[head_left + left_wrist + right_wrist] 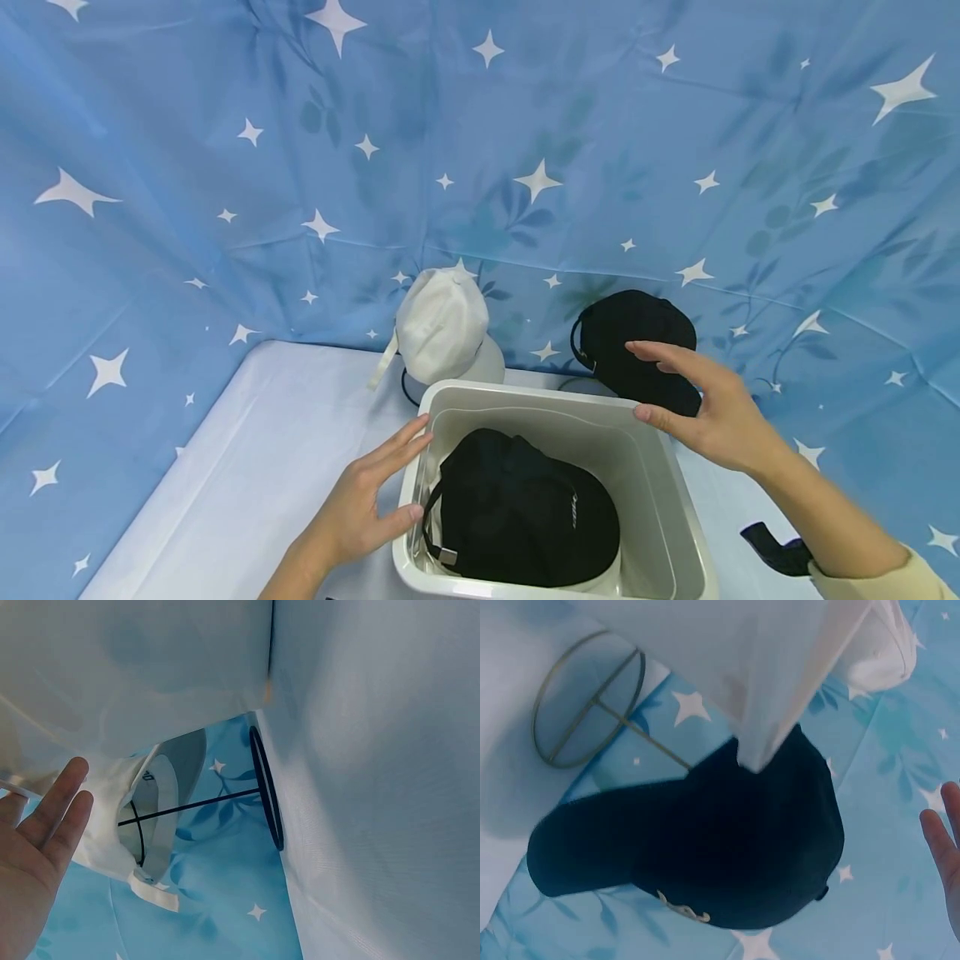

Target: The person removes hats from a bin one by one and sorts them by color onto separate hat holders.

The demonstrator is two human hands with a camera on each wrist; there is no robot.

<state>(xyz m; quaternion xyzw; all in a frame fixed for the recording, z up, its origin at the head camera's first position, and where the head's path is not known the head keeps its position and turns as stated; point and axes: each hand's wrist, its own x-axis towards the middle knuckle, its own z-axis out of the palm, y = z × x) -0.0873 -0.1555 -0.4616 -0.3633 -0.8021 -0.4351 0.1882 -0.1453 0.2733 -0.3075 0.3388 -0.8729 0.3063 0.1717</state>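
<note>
A light grey plastic bin stands in front of me, with a black baseball cap inside it, brim to the right. Something pale shows under that cap. My left hand is at the bin's left rim, fingers extended; whether they touch it I cannot tell. Over the far right corner hovers my right hand, fingers extended, its thumb close to the rim and nothing held. Behind the bin, a white cap hangs on a stand. Another black cap sits on a second stand.
White cloth covers the table. A blue star-patterned curtain rises along the back and sides. Near my right forearm lies a curved black object, its kind unclear. Both cap stands are close behind the bin.
</note>
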